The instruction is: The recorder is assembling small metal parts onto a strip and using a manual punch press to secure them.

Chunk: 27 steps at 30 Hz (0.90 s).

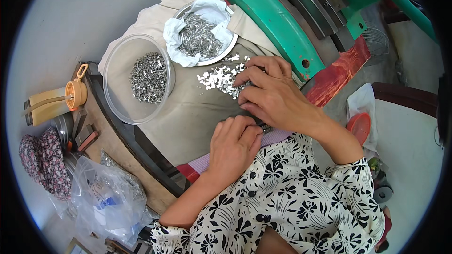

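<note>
Small shiny flat metal pieces (219, 77) lie in a loose pile on a grey-brown cloth (183, 122). My right hand (273, 89) is over the pile's right edge, fingers bent down among darker pieces. Its thumb and index finger come close together; anything between them is hidden. Nearer to me, my left hand (233, 146) rests at the cloth's near edge with fingers curled and the thumb pressed against them. What it grips cannot be made out. A short row of small metal parts (267, 128) shows just beside its fingertips.
A clear round tub (110, 84) of small metal parts stands left of the pile. Behind it, a metal bowl (230, 49) lined with white cloth holds thin metal pins (200, 35). A green machine frame (268, 11) borders the right. Plastic bags (106, 202) lie at lower left.
</note>
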{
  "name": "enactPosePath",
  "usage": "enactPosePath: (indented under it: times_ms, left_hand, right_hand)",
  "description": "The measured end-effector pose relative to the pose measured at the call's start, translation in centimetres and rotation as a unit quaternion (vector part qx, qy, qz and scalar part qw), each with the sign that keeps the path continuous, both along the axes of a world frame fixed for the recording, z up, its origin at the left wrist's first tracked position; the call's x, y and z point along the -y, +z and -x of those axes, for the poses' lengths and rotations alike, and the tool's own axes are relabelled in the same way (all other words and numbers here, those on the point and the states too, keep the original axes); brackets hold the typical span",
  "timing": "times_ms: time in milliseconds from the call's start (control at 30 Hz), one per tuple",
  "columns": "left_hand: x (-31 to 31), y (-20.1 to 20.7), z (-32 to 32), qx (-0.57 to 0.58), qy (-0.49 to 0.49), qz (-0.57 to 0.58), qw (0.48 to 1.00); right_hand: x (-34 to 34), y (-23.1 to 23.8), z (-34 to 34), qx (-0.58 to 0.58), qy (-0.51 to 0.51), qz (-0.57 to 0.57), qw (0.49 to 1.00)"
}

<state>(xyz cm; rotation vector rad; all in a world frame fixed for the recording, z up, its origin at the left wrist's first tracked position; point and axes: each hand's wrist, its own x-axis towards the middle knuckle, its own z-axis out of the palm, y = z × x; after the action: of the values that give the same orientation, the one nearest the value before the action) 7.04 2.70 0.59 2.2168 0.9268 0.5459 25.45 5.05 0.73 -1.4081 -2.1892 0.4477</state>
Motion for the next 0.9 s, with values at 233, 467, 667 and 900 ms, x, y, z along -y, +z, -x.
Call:
enactPosePath:
  times_ms: [233, 467, 667, 900]
  left_hand:
    - [0.2, -0.2, -0.1, -0.017, 0.014, -0.007, 1.0]
    - [0.3, -0.3, -0.3, -0.022, 0.008, -0.016, 1.0]
    - [0.4, -0.5, -0.2, 0.013, 0.035, 0.006, 0.999]
    - [0.4, -0.2, 0.1, 0.006, 0.018, -0.017, 1.0]
  right_hand:
    - [0.7, -0.1, 0.2, 0.012, -0.016, -0.01, 1.0]
    - [0.6, 0.1, 0.4, 0.025, -0.034, -0.022, 0.999]
    - [1.6, 1.2, -0.6, -0.029, -0.06, -0.024, 0.997]
    - [6.9, 0.6, -2.2, -0.027, -0.09, -0.002, 0.996]
